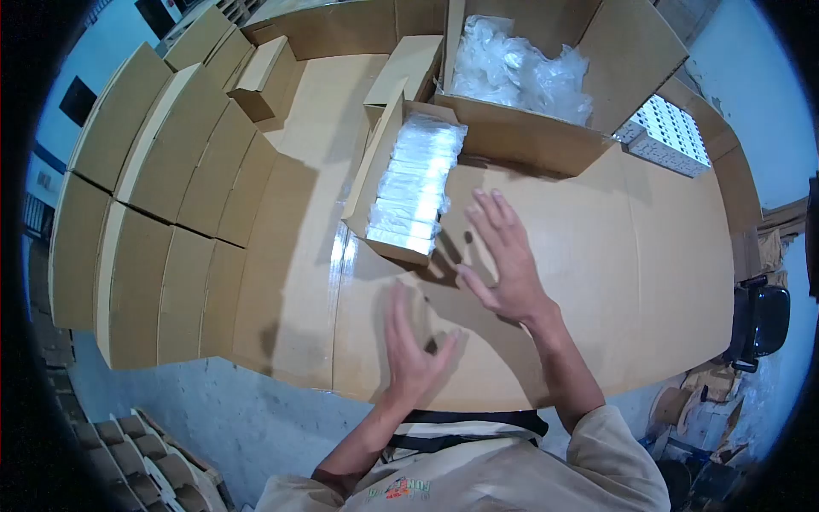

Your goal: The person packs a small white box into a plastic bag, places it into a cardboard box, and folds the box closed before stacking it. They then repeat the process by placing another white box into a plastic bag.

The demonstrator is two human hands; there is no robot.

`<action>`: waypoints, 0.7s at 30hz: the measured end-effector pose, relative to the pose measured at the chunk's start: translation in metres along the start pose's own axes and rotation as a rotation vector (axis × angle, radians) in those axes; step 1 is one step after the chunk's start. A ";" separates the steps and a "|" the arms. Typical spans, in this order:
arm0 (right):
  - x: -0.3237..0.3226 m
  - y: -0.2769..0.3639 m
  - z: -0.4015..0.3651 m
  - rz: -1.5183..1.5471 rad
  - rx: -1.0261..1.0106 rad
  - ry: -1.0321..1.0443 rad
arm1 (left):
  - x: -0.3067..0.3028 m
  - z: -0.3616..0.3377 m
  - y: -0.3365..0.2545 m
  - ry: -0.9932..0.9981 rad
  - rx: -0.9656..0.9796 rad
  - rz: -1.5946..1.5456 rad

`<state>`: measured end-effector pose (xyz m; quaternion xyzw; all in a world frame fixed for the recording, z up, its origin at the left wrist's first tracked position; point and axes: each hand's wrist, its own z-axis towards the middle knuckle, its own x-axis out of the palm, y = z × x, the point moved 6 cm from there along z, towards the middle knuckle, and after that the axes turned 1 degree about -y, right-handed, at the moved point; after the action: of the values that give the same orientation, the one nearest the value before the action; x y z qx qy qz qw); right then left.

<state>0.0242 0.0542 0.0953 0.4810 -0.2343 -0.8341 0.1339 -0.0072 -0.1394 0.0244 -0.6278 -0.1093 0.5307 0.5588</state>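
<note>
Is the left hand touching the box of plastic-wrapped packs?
Apart. The head view shows bare cardboard between the left hand and the near end of the box.

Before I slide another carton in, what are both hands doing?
Left hand: open, empty, above the cardboard surface.
Right hand: open, empty, near the filled box.

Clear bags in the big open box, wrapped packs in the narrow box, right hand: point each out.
Clear bags (516, 72): head view, middle of the pile.
Wrapped packs (414, 183): head view, middle of the row.
Right hand (512, 269): head view, back of the hand.
</note>
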 end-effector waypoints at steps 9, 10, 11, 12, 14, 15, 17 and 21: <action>-0.016 -0.017 -0.078 0.072 0.248 -0.073 | 0.018 0.106 0.021 -0.496 -0.050 -0.316; -0.015 -0.017 -0.085 0.081 0.263 -0.078 | 0.021 0.112 0.021 -0.514 -0.047 -0.359; -0.015 -0.015 -0.091 0.087 0.278 -0.080 | 0.020 0.114 0.019 -0.538 -0.021 -0.341; -0.015 -0.015 -0.096 0.092 0.292 -0.083 | 0.020 0.116 0.017 -0.563 0.005 -0.323; -0.016 -0.014 -0.103 0.099 0.320 -0.091 | 0.022 0.118 0.024 -0.565 0.026 -0.457; -0.016 -0.013 -0.106 0.104 0.332 -0.092 | 0.018 0.118 0.024 -0.559 0.037 -0.443; -0.015 -0.010 -0.111 0.114 0.355 -0.096 | 0.012 0.116 0.024 -0.511 0.036 -0.482; -0.017 -0.010 -0.122 0.171 0.416 -0.135 | 0.003 0.108 0.026 -0.364 0.004 -0.625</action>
<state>0.1379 0.0386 0.0503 0.4198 -0.4496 -0.7838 0.0862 -0.1033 -0.0832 0.0215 -0.4583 -0.3927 0.4377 0.6665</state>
